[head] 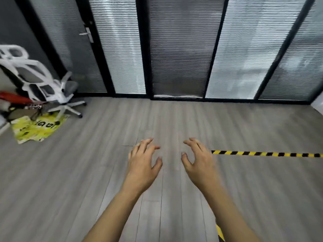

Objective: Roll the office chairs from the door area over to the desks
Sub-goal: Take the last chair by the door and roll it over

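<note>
Reaching forward toward 12 o'clock, the left hand (143, 159) and the right hand (197, 159) hovered side by side above the grey plank floor (87, 172), not touching each other. Their fingers (146, 141) were spread wide and loosely bent, holding nothing, a pose that looked ready to take a backrest. The one office chair (43, 84) in view, white-framed with grey mesh, stood well apart at 10 o'clock, near the door (70, 49), among clutter. One leg of its base seemed to reach over a yellow printed sheet (38, 127). It was probably parked there to keep the walkway open. Black-and-yellow tape (267, 153) ran toward 3 o'clock. No desk showed, so this chair likely awaited moving.
</note>
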Action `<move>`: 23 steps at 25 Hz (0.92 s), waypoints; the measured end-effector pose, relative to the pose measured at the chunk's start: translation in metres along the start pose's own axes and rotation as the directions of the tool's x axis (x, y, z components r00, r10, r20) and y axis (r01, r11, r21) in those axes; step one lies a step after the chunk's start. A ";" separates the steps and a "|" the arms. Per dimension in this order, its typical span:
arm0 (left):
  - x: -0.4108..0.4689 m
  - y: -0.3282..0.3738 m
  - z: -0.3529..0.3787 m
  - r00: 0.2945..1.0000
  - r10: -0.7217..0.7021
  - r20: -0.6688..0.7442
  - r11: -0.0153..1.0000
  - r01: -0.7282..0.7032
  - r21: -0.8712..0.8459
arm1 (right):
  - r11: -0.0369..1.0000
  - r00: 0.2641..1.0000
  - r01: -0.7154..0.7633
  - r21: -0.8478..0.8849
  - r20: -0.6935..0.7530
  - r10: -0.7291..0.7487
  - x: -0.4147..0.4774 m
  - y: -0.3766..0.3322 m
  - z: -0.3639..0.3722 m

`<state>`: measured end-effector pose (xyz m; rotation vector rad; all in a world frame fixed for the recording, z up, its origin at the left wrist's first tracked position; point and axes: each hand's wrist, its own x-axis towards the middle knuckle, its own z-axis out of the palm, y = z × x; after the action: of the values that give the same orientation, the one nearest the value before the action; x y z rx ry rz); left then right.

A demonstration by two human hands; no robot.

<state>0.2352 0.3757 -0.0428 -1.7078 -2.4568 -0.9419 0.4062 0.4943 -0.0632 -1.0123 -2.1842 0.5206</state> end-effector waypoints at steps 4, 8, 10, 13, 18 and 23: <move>0.041 -0.092 -0.020 0.990 -0.133 -0.049 0.990 0.136 0.048 | 0.994 0.990 0.094 0.048 0.103 -0.099 0.077 -0.039 0.092; 0.108 -0.176 -0.039 0.971 -0.220 -0.095 0.970 0.228 0.086 | 0.980 0.971 0.151 0.130 0.165 -0.172 0.168 -0.067 0.180; 0.149 -0.214 -0.052 0.959 -0.261 -0.111 0.955 0.273 0.115 | 0.972 0.959 0.168 0.163 0.201 -0.200 0.220 -0.084 0.224; 0.198 -0.266 -0.076 0.933 -0.314 -0.177 0.930 0.339 0.140 | 0.948 0.929 0.234 0.216 0.239 -0.284 0.290 -0.120 0.282; 0.248 -0.367 -0.113 0.865 -0.412 -0.285 0.879 0.460 0.126 | 0.911 0.875 0.297 0.285 0.301 -0.379 0.371 -0.187 0.379; 0.314 -0.496 -0.147 0.839 -0.430 -0.332 0.867 0.486 0.106 | 0.900 0.843 0.342 0.271 0.335 -0.422 0.458 -0.252 0.492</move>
<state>-0.3644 0.4610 -0.0502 -0.8468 -2.6797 -0.8757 -0.2927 0.6586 -0.0737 -0.3570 -2.5312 0.7806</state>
